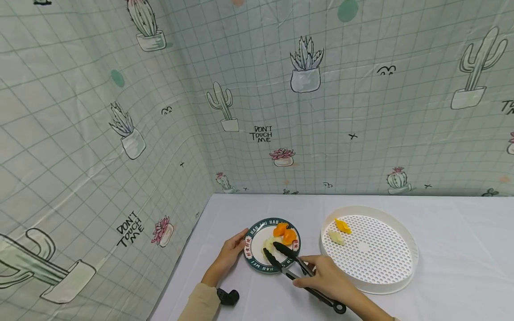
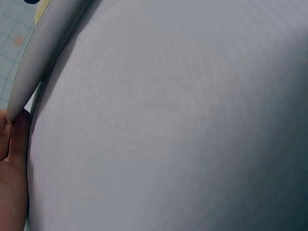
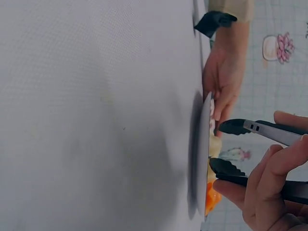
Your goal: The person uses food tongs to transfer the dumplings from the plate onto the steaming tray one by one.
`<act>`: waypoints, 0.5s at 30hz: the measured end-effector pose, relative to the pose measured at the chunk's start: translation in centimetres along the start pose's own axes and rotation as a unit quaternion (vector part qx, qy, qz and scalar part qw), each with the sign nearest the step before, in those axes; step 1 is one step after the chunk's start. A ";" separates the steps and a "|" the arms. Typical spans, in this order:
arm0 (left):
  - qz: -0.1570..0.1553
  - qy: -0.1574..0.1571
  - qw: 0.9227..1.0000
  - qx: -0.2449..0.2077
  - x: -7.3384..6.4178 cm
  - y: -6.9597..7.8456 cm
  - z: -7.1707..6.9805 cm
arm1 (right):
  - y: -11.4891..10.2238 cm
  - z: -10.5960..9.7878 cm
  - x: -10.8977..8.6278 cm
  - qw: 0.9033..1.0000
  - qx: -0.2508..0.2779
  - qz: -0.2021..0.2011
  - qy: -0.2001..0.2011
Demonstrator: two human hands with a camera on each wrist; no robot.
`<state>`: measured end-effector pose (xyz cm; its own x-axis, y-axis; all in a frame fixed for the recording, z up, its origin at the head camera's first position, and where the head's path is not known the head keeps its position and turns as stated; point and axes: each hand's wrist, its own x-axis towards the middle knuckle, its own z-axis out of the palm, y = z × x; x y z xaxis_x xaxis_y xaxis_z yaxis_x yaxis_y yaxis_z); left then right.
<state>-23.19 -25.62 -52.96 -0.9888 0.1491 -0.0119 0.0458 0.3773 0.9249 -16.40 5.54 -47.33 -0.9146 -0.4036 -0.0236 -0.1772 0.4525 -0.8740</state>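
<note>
1. Head view: my left hand [image 1: 228, 256] pinches the plate [image 1: 260, 235] by its left rim; my right hand [image 1: 329, 278] grips the tongs [image 1: 285, 250], tips apart over pale pieces [image 1: 269, 243].
2. White table [image 1: 311, 236] separates plate from perforated tray [image 1: 373, 254], rightward.
3. Cactus-printed sheeting [image 1: 341, 160] rises behind.

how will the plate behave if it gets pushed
The plate would likely slide rather than tip, being wide and shallow. It looks stiff, showing no bend in the left hand. The orange pieces on it might shift, lying loose.
</note>
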 end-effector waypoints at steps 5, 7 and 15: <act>0.005 -0.001 1.000 0.002 0.1 -0.1 0.0 | 0.2 0.5 0.5 1.000 -0.008 0.000 0.010; 0.006 -0.001 1.000 0.005 0.1 -0.1 0.0 | 0.3 0.7 0.6 1.000 -0.007 0.001 0.006; 0.008 0.000 1.000 0.007 0.1 -0.1 0.1 | 0.6 1.3 0.9 1.000 0.013 -0.016 -0.005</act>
<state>-23.26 -25.60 -53.11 -0.9878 0.1555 0.0027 0.0636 0.3883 0.9194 -16.83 4.38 -48.48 -0.9048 -0.4259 -0.0013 -0.1962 0.4195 -0.8863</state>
